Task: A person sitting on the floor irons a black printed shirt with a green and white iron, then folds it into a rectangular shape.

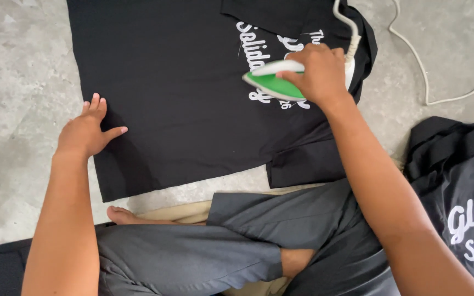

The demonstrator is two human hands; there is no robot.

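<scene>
On the bare concrete floor [17, 66] a black T-shirt [176, 93] lies spread flat, its white lettering showing near the upper right part of the cloth. The right hand [316, 74] is closed around the handle of a green and white electric iron [272, 82], which rests on the shirt right over the lettering, its pointed tip aimed to the left. A white power cord [421, 60] runs from the back of the iron up past the shirt's edge and loops across the floor to the right. The left hand [89, 129] is open, palm down with fingers spread, pressing the shirt's lower left part just inside its side edge, well apart from the iron. Nearer the camera the person's legs in grey trousers [237, 235] are folded on the floor, one bare foot [124, 215] showing just below the shirt's hem. At the right edge lies a second black shirt [459, 175], rumpled, also printed in white.
</scene>
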